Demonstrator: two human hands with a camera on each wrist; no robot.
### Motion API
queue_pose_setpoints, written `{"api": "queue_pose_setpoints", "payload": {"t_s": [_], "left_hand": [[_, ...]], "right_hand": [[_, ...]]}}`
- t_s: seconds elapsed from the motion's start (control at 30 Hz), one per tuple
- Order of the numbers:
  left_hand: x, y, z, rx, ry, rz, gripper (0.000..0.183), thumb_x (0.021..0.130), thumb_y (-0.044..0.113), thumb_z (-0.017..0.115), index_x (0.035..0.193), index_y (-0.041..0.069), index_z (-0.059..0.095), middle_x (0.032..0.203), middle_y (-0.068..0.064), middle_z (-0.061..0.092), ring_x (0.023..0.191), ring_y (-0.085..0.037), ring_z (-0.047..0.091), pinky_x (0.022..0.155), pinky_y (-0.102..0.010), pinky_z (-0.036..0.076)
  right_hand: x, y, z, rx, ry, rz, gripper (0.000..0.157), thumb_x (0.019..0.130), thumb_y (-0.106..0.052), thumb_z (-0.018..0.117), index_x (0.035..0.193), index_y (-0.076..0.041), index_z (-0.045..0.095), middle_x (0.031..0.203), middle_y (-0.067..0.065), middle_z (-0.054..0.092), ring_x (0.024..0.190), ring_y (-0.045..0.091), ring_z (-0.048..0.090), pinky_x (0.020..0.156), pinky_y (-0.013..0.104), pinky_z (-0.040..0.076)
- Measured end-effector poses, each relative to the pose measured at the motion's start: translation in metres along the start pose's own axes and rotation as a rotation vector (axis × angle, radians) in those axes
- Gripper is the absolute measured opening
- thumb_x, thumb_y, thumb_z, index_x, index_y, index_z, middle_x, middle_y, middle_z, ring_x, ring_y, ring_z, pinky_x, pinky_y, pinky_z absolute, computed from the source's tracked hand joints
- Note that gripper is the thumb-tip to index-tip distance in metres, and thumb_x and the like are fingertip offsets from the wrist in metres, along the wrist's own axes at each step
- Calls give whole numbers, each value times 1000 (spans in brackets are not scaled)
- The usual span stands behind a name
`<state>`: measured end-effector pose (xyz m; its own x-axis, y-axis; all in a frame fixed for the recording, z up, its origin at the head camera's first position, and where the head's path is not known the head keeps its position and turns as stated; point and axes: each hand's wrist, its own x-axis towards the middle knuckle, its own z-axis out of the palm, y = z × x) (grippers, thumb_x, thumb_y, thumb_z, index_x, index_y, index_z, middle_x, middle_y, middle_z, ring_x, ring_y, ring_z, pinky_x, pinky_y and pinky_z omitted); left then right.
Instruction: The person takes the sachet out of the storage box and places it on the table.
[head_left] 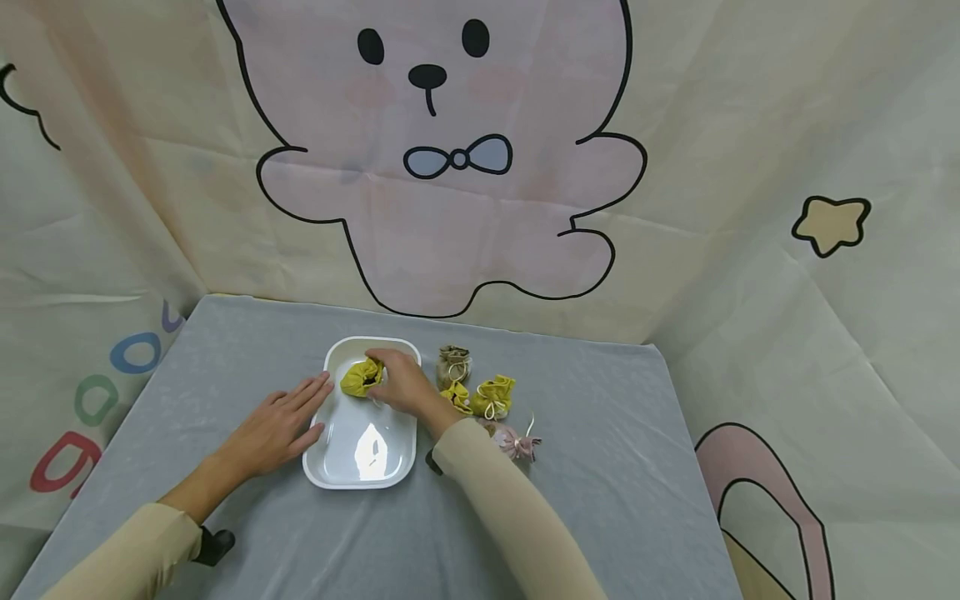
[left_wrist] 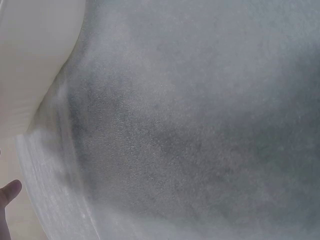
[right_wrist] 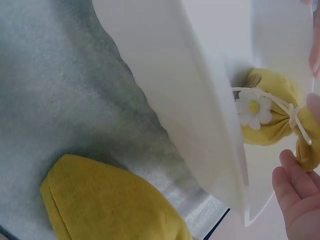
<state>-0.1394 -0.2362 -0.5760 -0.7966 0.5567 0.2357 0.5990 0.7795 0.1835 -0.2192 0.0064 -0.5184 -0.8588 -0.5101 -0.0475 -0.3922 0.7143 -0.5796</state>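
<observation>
My right hand [head_left: 401,382] pinches the gathered neck of a yellow drawstring pouch [head_left: 360,378] inside the far part of a white tray [head_left: 352,442]. In the right wrist view this pouch [right_wrist: 272,107] shows a white flower and a tied cream cord, with the fingers [right_wrist: 295,185] at its neck. My left hand [head_left: 273,429] lies with straight fingers against the tray's left rim. In the left wrist view only a fingertip [left_wrist: 11,191] shows, with the tray's outer wall [left_wrist: 35,65] above it.
Right of the tray stand a brown pouch [head_left: 453,363], a small yellow pouch [head_left: 456,397], another yellow pouch [head_left: 495,396] and a pink pouch [head_left: 513,440]. A grey cloth [head_left: 600,500] covers the table. A printed curtain [head_left: 720,250] hangs behind it.
</observation>
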Motion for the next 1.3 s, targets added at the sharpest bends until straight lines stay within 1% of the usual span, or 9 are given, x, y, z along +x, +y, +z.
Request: {"api": "queue_pose_setpoints", "payload": {"t_s": [0.23, 0.37, 0.53, 0.67, 0.83, 0.93, 1.13, 1.3], "left_hand": [[1, 1, -1, -4, -9, -5, 68, 93, 29, 67, 149, 0, 43, 155, -19, 40, 135, -37, 46, 92, -54, 46], [1, 1, -1, -4, -11, -7, 67, 93, 29, 67, 149, 0, 43, 155, -18, 40, 135, -37, 46, 92, -54, 47], [0, 1, -1, -4, 12, 3, 67, 92, 27, 68, 148, 0, 44, 154, -18, 41, 133, -37, 47, 90, -55, 47], [0, 1, -1, -9, 14, 1, 67, 92, 27, 67, 148, 0, 44, 154, -18, 41, 133, -37, 47, 90, -55, 47], [0, 1, 0, -14, -16, -13, 67, 94, 29, 65, 150, 0, 42, 156, -18, 38, 135, -37, 45, 93, -55, 46], [0, 0, 0, -17, -12, -10, 67, 93, 29, 66, 149, 0, 42, 155, -18, 39, 135, -38, 45, 93, -55, 46], [0, 1, 1, -9, 16, 1, 67, 92, 28, 67, 148, -1, 43, 154, -19, 40, 134, -38, 46, 91, -55, 46], [0, 1, 1, -8, 21, 1, 67, 92, 27, 67, 148, -1, 44, 154, -19, 40, 134, -38, 46, 91, -54, 47]], "right_hand": [[-1, -2, 1, 34, 9, 42, 61, 81, -11, 83, 137, -8, 59, 135, 5, 62, 126, 17, 55, 107, 25, 38], [-2, -2, 3, 54, 18, 39, 60, 81, -10, 83, 136, -8, 59, 134, 6, 62, 125, 17, 55, 106, 25, 39], [-2, -2, 5, 66, 35, 25, 58, 81, -9, 82, 135, -7, 60, 132, 6, 63, 122, 17, 57, 105, 25, 40], [-2, -2, 6, 99, 46, 32, 54, 83, -8, 81, 134, -7, 61, 129, 6, 65, 115, 14, 60, 98, 22, 44], [-1, -1, 9, 124, 60, 50, 48, 85, -9, 79, 130, -8, 63, 125, 4, 66, 105, 11, 62, 91, 19, 47], [-1, -1, 9, 120, 72, 51, 43, 86, -9, 78, 127, -9, 66, 122, 3, 67, 105, 10, 61, 92, 20, 47], [-2, -3, 9, 105, 110, 29, 36, 86, -9, 78, 121, -7, 69, 120, 5, 69, 112, 14, 62, 99, 21, 44], [-2, -3, 10, 80, 142, 7, 33, 87, -9, 77, 119, -6, 71, 116, 6, 70, 109, 14, 63, 95, 19, 45]]}}
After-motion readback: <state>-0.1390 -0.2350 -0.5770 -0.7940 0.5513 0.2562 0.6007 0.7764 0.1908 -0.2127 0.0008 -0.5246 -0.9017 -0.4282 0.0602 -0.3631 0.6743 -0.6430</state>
